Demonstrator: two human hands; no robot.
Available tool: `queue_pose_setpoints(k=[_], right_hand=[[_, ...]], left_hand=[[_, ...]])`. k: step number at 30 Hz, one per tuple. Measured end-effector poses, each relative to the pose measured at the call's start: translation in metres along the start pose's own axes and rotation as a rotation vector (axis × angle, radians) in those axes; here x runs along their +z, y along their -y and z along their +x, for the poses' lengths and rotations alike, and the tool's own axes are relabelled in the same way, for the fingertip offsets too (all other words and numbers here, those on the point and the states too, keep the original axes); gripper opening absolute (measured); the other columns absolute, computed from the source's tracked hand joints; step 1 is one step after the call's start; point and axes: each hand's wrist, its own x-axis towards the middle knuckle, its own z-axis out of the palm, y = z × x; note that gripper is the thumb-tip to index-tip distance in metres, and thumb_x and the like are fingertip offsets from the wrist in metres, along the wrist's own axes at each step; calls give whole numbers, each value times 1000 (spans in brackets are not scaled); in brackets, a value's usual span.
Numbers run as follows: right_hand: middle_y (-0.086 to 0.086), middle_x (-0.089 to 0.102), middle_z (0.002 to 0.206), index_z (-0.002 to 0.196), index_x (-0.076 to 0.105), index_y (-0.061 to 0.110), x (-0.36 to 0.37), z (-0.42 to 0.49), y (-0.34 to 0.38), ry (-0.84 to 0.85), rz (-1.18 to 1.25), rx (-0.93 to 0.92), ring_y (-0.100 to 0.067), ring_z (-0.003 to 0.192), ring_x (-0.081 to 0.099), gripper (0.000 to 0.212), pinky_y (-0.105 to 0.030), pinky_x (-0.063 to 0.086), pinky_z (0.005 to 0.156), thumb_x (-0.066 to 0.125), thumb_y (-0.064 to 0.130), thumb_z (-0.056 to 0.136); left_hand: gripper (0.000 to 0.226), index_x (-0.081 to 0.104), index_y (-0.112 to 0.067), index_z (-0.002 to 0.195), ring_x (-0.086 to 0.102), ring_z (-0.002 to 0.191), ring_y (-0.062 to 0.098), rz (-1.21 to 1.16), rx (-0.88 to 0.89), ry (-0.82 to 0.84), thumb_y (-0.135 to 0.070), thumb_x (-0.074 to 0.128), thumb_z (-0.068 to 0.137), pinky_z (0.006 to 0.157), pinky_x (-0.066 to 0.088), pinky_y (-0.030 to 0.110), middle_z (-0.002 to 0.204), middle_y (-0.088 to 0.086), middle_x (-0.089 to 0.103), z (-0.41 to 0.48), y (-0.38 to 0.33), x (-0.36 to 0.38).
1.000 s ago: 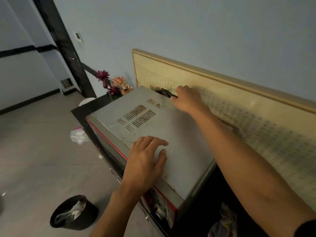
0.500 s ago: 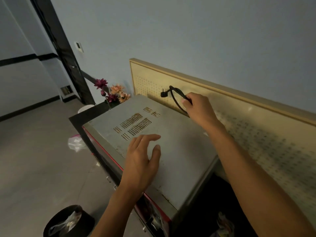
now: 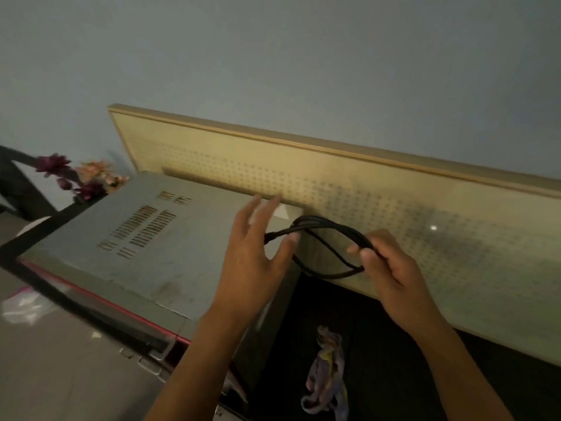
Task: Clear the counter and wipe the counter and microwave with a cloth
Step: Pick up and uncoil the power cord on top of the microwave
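Observation:
A grey microwave [image 3: 127,247] with vent slots on its top stands on the dark counter [image 3: 379,344], its red-trimmed front toward me. My right hand [image 3: 391,268] grips a looped black power cord [image 3: 331,238] above the microwave's right rear corner. Beside the loop's left end, my left hand [image 3: 258,256] is raised off the microwave top with fingers spread; the cord's end lies between its thumb and fingers. A crumpled multicoloured cloth [image 3: 326,378] lies on the counter to the right of the microwave.
A tan perforated board [image 3: 394,192] leans against the blue wall behind the microwave. Artificial flowers [image 3: 82,177] stand at the counter's far left end. A plastic bag [image 3: 24,305] lies on the tiled floor at left.
My right hand has pulled the cord from behind the microwave toward the right, now looped. My left hand lifted off the microwave top and reached to the cord's end. The camera tilted rightward.

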Motion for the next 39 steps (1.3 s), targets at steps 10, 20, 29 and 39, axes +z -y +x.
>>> queue_pose_setpoints(k=[10,20,29,39], right_hand=[[0,55,105,114,57,27,-31,-118,-41,-260,-80,259,-23,96,54,32,-33,45,84,33,46,104],[10,62,108,103,65,35,-25,-141,-28,-234,-67,288,-17,108,59,25,-22,45,90,42,47,102],[10,64,87,93,68,26,-26,-133,-20,-20,48,525,-8,76,60,17,-15,47,68,55,17,99],[-4,48,72,95,68,15,-33,-149,-42,-522,462,633,-17,68,45,50,-41,38,77,64,64,83]], left_hand=[[21,69,-20,114,62,104,7,-264,188,360,-30,63,97,90,51,23,109,-8,59,-45,-34,76],[3,55,-31,102,52,97,13,-288,171,581,-28,56,100,81,39,17,102,-20,51,-64,-28,79],[7,49,-35,108,49,111,14,-213,204,531,-32,43,104,93,42,24,116,-17,49,-77,-15,89],[20,50,-33,103,61,73,5,-224,-152,436,-47,36,103,61,47,28,90,-16,66,-80,-1,88]])
